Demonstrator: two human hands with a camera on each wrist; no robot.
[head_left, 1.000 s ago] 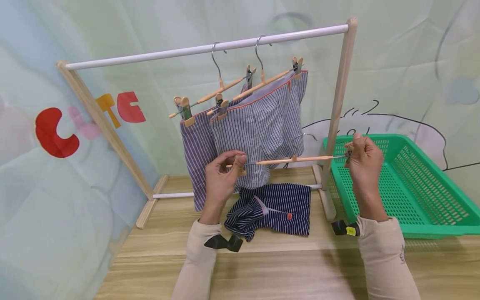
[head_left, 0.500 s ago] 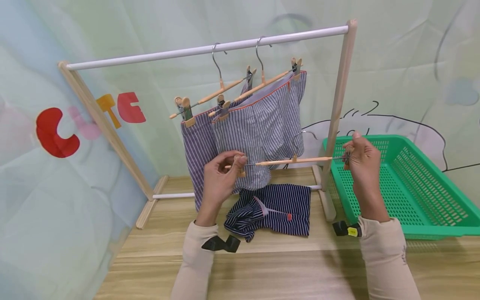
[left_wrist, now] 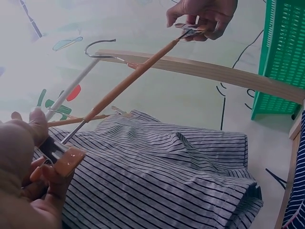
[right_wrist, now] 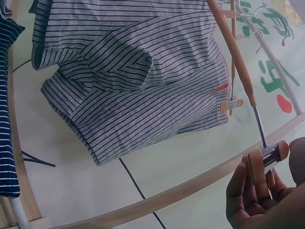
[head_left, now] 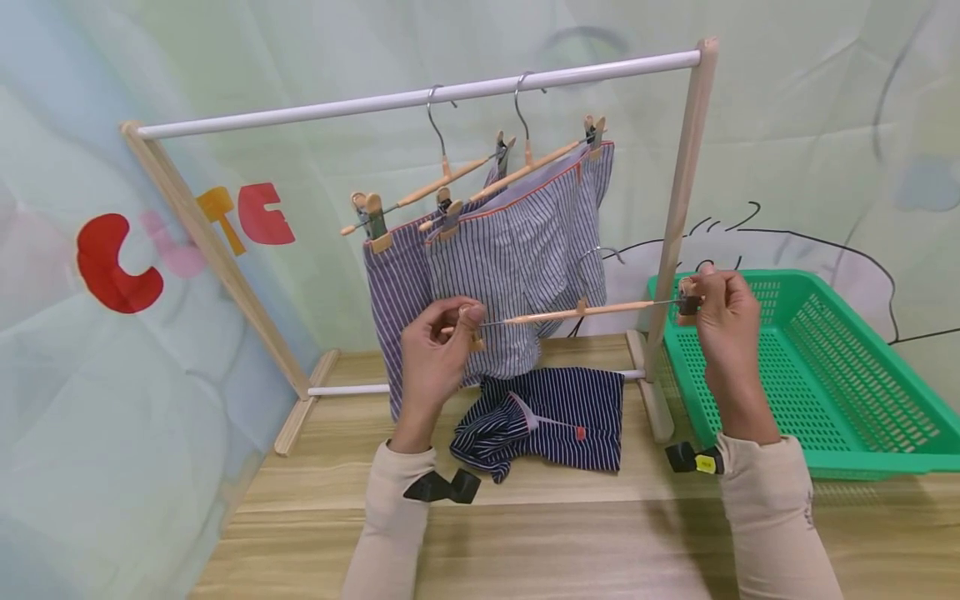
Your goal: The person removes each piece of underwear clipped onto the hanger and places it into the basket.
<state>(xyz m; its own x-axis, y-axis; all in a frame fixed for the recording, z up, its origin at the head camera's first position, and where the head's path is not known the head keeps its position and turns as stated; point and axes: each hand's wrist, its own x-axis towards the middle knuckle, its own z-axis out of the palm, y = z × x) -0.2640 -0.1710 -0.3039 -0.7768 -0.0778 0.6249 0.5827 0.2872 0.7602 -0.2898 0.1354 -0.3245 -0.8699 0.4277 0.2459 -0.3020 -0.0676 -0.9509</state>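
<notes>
Between my two hands a clip hanger (head_left: 581, 311) is held roughly level, its metal hook upward and no garment on it. My left hand (head_left: 437, 346) pinches the clip at its left end; that clip (left_wrist: 70, 161) shows close up in the left wrist view. At the other end my right hand (head_left: 727, 333) grips the right clip (right_wrist: 259, 167). Behind the hanger, grey striped shorts (head_left: 517, 267) and purple striped shorts (head_left: 397, 308) hang from hangers on the rack's white rail (head_left: 322, 110). Navy striped shorts (head_left: 562, 417) lie on the table below.
A small wooden rack (head_left: 686, 183) stands at the back of the wood-grain table (head_left: 525, 542). To its right is a green plastic basket (head_left: 817, 460), close by my right forearm. A printed cloth backdrop (head_left: 300, 42) hangs behind.
The held hanger has shifted slightly left, its right end a little higher. More of the right clip now shows beside my right fingers. The hanging and lying shorts stay put.
</notes>
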